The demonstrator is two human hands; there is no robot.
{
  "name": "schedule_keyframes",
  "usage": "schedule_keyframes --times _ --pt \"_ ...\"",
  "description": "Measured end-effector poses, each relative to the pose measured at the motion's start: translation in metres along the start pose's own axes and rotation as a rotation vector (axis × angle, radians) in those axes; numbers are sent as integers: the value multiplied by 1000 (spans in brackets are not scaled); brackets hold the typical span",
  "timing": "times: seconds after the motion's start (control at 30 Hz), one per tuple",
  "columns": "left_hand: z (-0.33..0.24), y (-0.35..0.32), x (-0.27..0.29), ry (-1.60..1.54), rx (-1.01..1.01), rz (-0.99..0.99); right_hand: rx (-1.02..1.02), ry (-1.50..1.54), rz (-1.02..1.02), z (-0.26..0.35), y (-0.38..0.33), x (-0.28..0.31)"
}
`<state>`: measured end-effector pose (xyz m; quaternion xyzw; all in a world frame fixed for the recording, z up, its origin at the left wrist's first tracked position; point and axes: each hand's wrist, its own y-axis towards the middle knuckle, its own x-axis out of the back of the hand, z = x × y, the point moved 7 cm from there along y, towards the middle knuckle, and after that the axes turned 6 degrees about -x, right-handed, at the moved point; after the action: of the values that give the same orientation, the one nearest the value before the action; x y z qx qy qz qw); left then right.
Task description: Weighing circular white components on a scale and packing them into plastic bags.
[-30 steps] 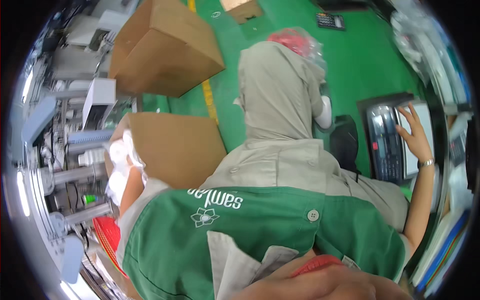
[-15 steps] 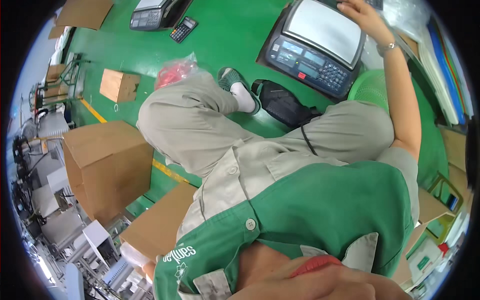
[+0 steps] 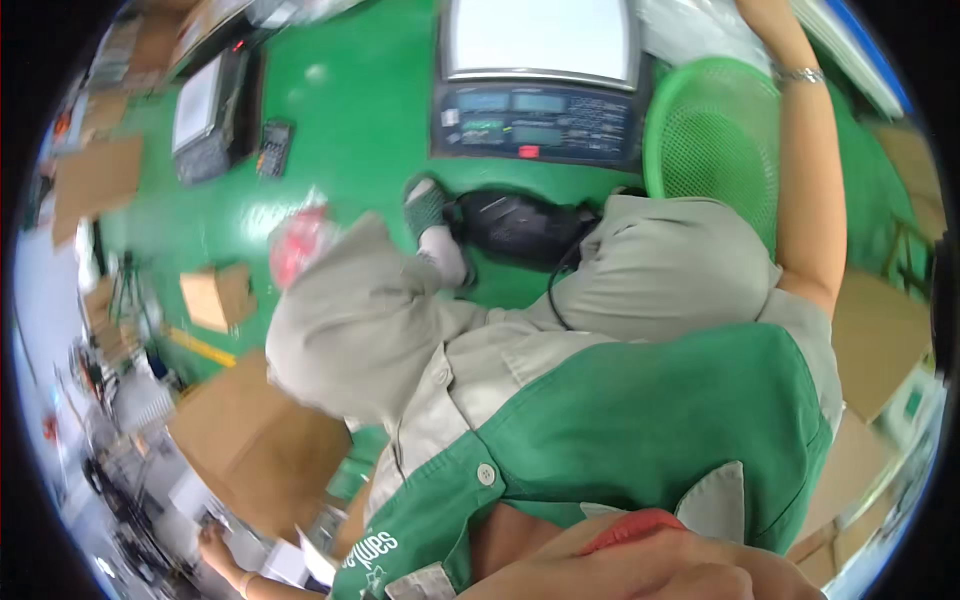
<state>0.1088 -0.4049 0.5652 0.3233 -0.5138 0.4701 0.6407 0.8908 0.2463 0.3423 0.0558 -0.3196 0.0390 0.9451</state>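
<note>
My right hand (image 3: 768, 14) reaches to the top edge, a metal-banded watch on its wrist. Its fingers are cut off by the frame, close to clear plastic (image 3: 700, 35) beside the weighing scale (image 3: 535, 120). That scale has a flat pale pan and a dark panel of keys and displays. Below my right forearm stands a green mesh basket (image 3: 712, 140). Far out at the lower left is my left hand (image 3: 212, 545), small and blurred, past a brown cardboard box (image 3: 260, 440). Whether it holds anything is not clear.
A second scale (image 3: 205, 120) and a calculator (image 3: 274, 150) lie on the green floor at the upper left. Near my left knee is a clear bag with red contents (image 3: 300, 245). A small box (image 3: 218, 298) sits beyond it. A black pouch (image 3: 525, 225) lies by my foot.
The view has turned, so the scale now sits further left and the basket shows more fully. My right hand has gone from the scale's edge to the frame's top. My left hand now shows further out.
</note>
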Motion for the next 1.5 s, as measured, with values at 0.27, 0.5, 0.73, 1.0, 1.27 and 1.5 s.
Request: schedule_keyframes --times 0.27,0.5,0.73,1.0,1.27,1.5 --pt "-653 -83 -95 -199 -1543 231 -320 -116 -209 -85 -23 70" --pt "-792 -191 -199 -243 -2002 712 -645 93 -345 -151 -102 61" --pt "-795 -300 -199 -145 -2468 918 -560 16 -141 -73 -189 17" --pt "-766 -294 -154 -186 -2504 511 -732 345 -344 5 -403 57" --pt "-745 -269 -58 -385 -2336 123 -1453 -279 -318 -180 -600 100" --pt "-690 -315 -35 -99 -2342 41 -1527 -202 -363 -262 -598 103"
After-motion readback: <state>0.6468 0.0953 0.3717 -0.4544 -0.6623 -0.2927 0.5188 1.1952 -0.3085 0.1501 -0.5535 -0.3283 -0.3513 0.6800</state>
